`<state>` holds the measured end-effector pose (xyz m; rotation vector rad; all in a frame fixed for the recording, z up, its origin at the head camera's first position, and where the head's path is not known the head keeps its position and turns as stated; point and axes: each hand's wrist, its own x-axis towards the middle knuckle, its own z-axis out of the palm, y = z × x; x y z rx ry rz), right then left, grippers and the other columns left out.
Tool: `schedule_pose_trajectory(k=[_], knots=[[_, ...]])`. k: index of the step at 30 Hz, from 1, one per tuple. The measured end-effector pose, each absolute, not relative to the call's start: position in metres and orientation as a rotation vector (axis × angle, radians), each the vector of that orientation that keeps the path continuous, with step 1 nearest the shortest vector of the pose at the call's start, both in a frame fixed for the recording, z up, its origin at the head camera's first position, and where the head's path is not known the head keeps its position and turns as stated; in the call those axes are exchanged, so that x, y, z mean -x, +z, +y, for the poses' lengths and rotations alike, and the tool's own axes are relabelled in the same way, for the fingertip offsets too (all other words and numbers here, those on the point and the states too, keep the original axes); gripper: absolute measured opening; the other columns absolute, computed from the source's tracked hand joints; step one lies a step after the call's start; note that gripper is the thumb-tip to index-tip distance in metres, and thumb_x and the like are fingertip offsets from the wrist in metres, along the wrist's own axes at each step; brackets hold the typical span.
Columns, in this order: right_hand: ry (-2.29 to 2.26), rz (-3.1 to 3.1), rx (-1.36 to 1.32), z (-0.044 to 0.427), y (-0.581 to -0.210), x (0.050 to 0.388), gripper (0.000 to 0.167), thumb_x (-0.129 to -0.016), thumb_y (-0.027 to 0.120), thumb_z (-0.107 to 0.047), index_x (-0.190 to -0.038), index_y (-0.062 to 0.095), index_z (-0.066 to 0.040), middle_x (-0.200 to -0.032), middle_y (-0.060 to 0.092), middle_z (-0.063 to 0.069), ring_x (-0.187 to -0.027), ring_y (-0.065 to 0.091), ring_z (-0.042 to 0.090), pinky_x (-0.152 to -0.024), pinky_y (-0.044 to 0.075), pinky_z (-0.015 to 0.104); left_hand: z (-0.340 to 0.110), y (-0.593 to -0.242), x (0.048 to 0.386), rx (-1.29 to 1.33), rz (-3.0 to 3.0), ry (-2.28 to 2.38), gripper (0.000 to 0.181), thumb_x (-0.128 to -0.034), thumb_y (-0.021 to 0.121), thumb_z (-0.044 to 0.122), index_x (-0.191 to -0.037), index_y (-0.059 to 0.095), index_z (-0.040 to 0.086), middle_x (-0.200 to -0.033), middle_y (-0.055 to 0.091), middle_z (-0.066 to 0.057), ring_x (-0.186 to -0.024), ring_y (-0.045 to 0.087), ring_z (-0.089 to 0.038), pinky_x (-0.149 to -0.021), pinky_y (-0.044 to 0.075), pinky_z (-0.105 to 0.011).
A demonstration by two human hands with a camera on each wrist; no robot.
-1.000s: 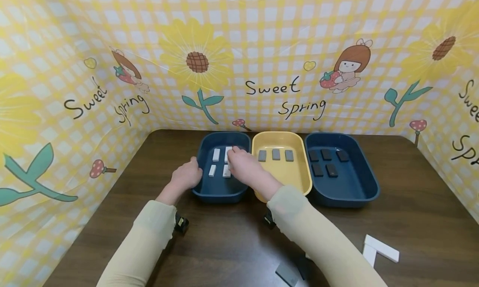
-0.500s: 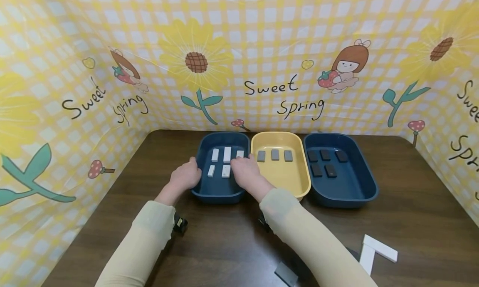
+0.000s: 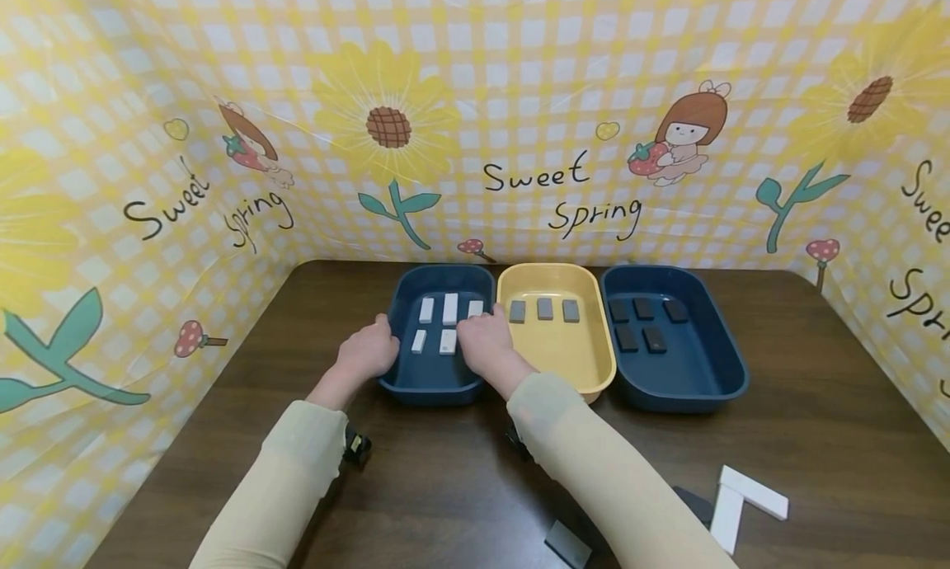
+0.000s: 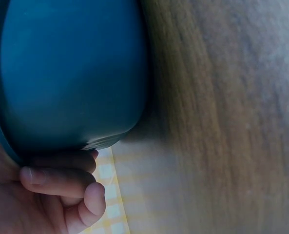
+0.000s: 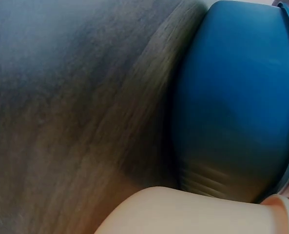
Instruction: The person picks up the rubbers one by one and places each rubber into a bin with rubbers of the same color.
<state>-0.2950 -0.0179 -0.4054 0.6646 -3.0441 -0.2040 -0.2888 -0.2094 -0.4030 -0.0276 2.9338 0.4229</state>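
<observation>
My left hand (image 3: 366, 350) grips the left rim of the left blue tray (image 3: 434, 396); in the left wrist view its curled fingers (image 4: 61, 183) lie against the tray's wall. On the opposite rim, beside the yellow tray (image 3: 579, 359), my right hand (image 3: 487, 342) holds the same blue tray, its fingertips mostly hidden. Several white blocks lie in two rows inside, among them a tall one (image 3: 449, 308) and one (image 3: 476, 308) close to my right hand. Only a sliver of the right hand shows in the right wrist view, next to the blue wall (image 5: 237, 97).
The yellow tray holds three grey blocks (image 3: 545, 308). Right of it, a second blue tray (image 3: 705, 371) contains several dark blocks (image 3: 654, 340). On the near table lie a grey block (image 3: 567, 544), a dark block (image 3: 693, 505) and two white blocks (image 3: 755, 493). Patterned cloth (image 3: 519, 99) hangs behind.
My right hand has moved from a white block inside the left blue tray to its right rim, uncovering another white block. My left hand stays on the left rim.
</observation>
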Motion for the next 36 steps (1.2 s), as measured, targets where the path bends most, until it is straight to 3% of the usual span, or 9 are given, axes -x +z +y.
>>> schedule_pose_trajectory(k=[25, 36], knots=[[-0.253, -3.054, -0.652, -0.0198, -0.4053, 0.2975, 0.029, -0.093, 0.066, -0.029, -0.117, 0.07, -0.015, -0.109, 0.069, 0.007, -0.093, 0.059, 0.023, -0.095, 0.034, 0.044, -0.2077, -0.4018, 0.2871, 0.043, 2.937, 0.43, 0.054, -0.101, 0.037, 0.017, -0.142, 0.025, -0.016, -0.121, 0.054, -0.034, -0.092, 0.06, -0.037, -0.082, 0.049, -0.052], [-0.172, -3.037, -0.702, -0.0177, -0.4008, 0.294, 0.024, -0.096, 0.061, -0.025, -0.116, 0.07, -0.015, -0.109, 0.067, 0.007, -0.095, 0.058, 0.023, -0.092, 0.038, 0.044, -0.2081, -0.402, 0.2882, 0.042, 2.927, 0.415, 0.054, -0.1012, 0.037, 0.016, -0.142, 0.024, -0.016, -0.122, 0.053, -0.034, -0.094, 0.06, -0.038, -0.083, 0.049, -0.053]])
